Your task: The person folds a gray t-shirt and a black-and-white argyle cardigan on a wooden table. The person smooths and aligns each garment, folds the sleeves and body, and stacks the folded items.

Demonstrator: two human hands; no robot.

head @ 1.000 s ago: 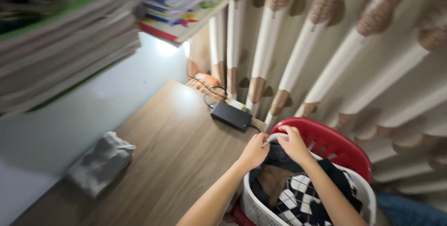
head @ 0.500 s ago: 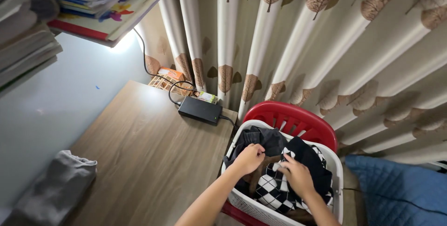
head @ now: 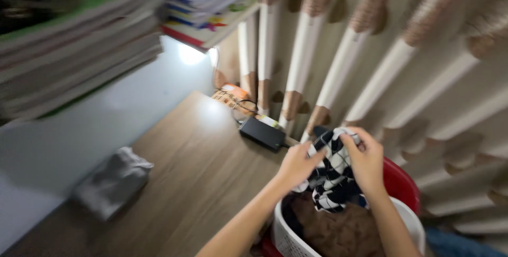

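checkered cloth (head: 332, 175) gripped above white basket (head: 288, 238): left hand (head: 298, 165) and right hand (head: 366, 159) both clenched on it; brown garment (head: 338, 230) below.

A black-and-white checked garment (head: 332, 175) hangs bunched and crumpled — lifted above the white laundry basket (head: 288, 238), its top edge pinched at both sides by fingers (head: 349, 141), its lower folds apparently trailing onto the brown clothing (head: 338, 233) inside.

- A black-and-white checked garment (head: 332, 175) is gripped by the left hand (head: 297, 166) and right hand (head: 365, 160).
- Below the hands, a white basket (head: 288, 238) with brown cloth (head: 338, 233) is seen.
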